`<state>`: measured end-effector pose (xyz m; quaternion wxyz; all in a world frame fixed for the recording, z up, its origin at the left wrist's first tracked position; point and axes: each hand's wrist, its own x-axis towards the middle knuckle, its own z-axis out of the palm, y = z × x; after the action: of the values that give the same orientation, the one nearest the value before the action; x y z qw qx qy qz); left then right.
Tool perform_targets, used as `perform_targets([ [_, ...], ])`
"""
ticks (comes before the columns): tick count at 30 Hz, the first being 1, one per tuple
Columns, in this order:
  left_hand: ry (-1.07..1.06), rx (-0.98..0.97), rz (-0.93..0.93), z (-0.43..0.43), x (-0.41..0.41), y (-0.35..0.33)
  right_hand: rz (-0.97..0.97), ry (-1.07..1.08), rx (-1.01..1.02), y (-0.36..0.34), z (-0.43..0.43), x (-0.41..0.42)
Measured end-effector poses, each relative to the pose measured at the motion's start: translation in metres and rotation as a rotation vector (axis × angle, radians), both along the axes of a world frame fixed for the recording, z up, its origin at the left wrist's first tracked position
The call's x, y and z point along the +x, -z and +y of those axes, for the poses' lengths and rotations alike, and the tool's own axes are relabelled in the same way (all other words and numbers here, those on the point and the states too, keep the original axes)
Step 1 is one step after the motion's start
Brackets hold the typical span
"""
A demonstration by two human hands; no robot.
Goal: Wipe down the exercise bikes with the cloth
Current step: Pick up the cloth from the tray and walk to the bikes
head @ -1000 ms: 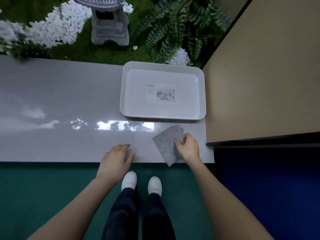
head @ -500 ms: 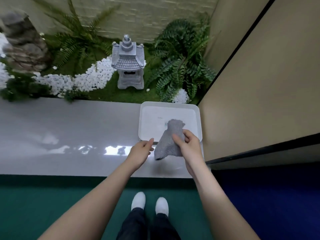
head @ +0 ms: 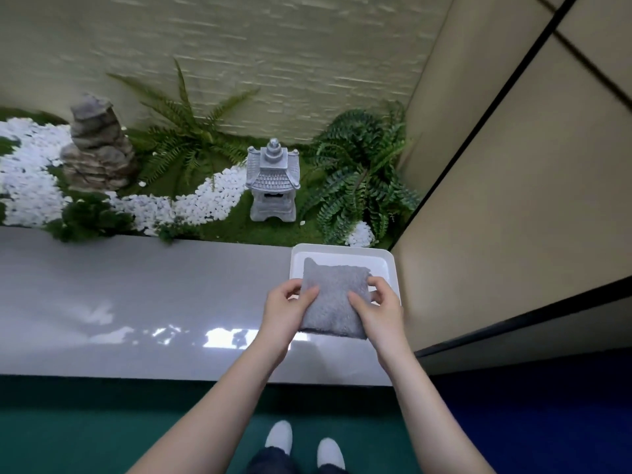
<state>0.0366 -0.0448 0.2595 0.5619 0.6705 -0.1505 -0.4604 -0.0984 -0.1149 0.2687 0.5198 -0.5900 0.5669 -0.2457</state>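
A grey fuzzy cloth (head: 333,295) is held spread out between both hands, above the near edge of a white tray (head: 391,268). My left hand (head: 285,311) pinches the cloth's left edge with thumb on top. My right hand (head: 379,311) grips its right edge the same way. The cloth hides most of the tray's inside. No exercise bike is in view.
The tray sits at the right end of a glossy grey ledge (head: 136,302). Behind it lies a small garden with a stone lantern (head: 272,181), ferns (head: 359,176), white pebbles and a rock (head: 95,148). A beige wall (head: 513,217) closes the right side. Green floor lies below.
My right hand lifted the cloth off the ledge. My left hand came over and took its left edge, and the cloth is now spread flat between both hands. The view tilted upward.
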Motion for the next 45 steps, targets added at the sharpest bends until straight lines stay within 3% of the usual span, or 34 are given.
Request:
perform_targets([
  [4,0.009,0.084,-0.572,0.019,-0.004,-0.013,0.125,-0.115,-0.226,-0.008,0.019,0.017],
  [9,-0.017,0.116,-0.77,0.041,-0.021,-0.029,0.027,-0.259,-0.198,-0.018,0.041,0.027],
  [15,-0.011,0.071,-0.751,0.068,-0.079,-0.032,-0.15,-0.323,0.055,-0.027,0.05,-0.009],
  [21,-0.13,0.011,-0.514,0.092,-0.144,-0.032,-0.119,-0.405,0.079,-0.024,0.047,-0.061],
  [30,-0.403,0.129,-0.565,0.164,-0.208,-0.03,-0.044,-0.666,0.062,0.002,0.091,-0.075],
  [40,-0.687,0.69,-0.736,0.328,-0.272,-0.022,-0.121,-1.141,0.03,-0.006,0.189,-0.075],
  [45,-0.737,0.915,-0.694,0.389,-0.333,-0.026,-0.166,-1.38,0.101,-0.022,0.257,-0.099],
])
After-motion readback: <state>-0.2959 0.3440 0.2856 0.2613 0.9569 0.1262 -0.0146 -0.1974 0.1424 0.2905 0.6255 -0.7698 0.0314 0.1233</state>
